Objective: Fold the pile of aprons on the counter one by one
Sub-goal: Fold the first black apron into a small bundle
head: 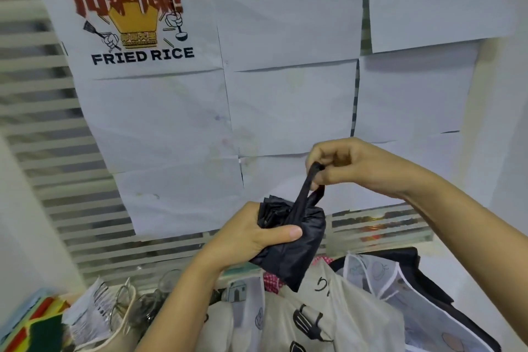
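Unfolded aprons [328,320] lie piled below. My left hand [251,234] grips the black apron [297,251], bundled, above them; my right hand [351,163] pinches its strap [304,188]. One nearly finished, I judge; pile not yet folded.

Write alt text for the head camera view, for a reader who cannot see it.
The left hand grips a bundled black apron in the air while the right hand pinches its strap above it. Below lies a pile of pale printed aprons; behind, a wall of white sheets includes a FRIED RICE poster.
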`<action>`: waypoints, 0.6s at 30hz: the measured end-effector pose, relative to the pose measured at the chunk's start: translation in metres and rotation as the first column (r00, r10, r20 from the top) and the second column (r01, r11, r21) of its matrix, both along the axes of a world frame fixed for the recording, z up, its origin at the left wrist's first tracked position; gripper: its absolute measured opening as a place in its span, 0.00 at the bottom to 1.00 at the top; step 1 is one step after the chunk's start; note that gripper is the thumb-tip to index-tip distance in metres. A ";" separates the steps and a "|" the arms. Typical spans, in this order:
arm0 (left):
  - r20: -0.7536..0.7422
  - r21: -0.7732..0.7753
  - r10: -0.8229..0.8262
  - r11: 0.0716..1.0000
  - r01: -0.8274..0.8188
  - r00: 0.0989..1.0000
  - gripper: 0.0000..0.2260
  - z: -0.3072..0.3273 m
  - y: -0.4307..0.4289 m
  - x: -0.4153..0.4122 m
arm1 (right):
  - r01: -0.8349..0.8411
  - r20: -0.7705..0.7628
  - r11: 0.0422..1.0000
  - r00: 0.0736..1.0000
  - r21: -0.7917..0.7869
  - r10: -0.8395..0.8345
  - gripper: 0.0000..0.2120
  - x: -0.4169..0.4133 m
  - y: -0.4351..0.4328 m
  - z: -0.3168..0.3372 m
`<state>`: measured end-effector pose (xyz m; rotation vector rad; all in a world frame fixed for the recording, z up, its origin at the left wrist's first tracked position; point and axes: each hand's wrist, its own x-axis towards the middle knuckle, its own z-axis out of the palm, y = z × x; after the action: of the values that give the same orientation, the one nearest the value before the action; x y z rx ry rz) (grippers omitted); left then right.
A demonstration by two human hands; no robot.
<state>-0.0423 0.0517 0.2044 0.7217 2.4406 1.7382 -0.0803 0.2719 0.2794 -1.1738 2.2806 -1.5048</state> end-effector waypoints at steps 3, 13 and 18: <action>-0.021 0.011 0.041 0.999 -0.041 0.999 0.11 0.004 -0.016 -0.007 | 0.278 -0.223 0.959 0.940 0.055 -0.260 0.11 -0.004 -0.025 0.004; 0.099 0.187 -0.087 0.980 0.067 0.991 0.35 0.000 -0.071 -0.033 | 0.062 -0.080 0.982 0.996 0.178 -0.049 0.07 0.001 -0.080 0.017; 0.122 0.146 -0.250 0.962 0.232 0.960 0.31 -0.006 -0.081 -0.035 | -0.120 0.046 0.933 0.993 0.338 0.111 0.09 -0.006 -0.094 0.015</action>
<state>-0.0770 -0.0293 0.1987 0.8392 2.0665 1.7968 -0.0858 0.1774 0.2949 -1.1544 2.2886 -1.0230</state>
